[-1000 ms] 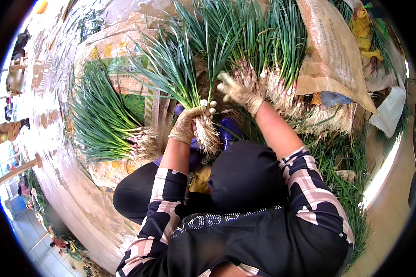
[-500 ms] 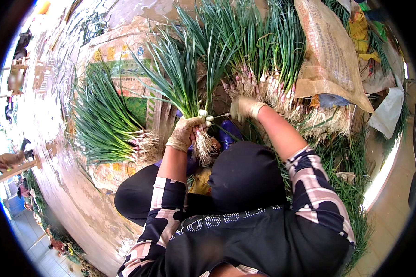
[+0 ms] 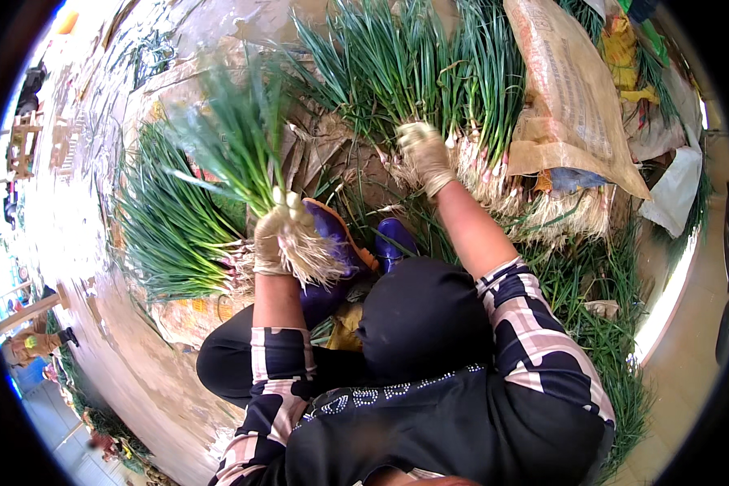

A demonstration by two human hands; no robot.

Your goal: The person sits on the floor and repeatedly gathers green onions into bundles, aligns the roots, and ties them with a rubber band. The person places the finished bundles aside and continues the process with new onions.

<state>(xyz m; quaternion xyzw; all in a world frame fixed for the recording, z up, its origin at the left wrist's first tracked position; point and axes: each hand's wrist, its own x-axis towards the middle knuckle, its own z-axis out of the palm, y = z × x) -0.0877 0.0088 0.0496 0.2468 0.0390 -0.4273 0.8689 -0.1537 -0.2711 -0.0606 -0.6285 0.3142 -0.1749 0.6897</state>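
While my left hand (image 3: 271,243) clasps green onions (image 3: 257,166) by the bulbs (image 3: 283,198), probably for alignment, near the flat sack's (image 3: 190,313) right edge, I can't tell from here whether my right hand (image 3: 424,152) grips the pile (image 3: 413,85).

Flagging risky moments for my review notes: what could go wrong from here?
The left hand grips a thick bunch of green onions near the bulbs; stalks might slip out. Its roots overlap a purple boot in view and could brush it. The right hand is at the root end of the packed onion row; a pull might drag neighbours along.
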